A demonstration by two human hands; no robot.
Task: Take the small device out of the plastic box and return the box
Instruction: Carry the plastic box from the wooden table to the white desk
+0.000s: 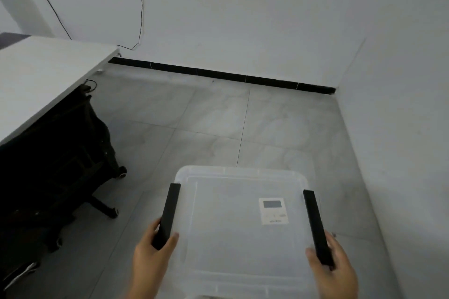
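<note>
1 plastic box [243, 238], lid on; 1 small device [273, 211] inside; 2 black latches: left hand [151, 253] clamped on one [167, 216], right hand [332, 267] on other [317, 226].

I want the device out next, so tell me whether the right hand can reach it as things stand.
Probably not yet. The small device shows through the translucent lid of the plastic box, which looks closed, and the right hand is wrapped on the black side latch. The lid must come off first.
</note>
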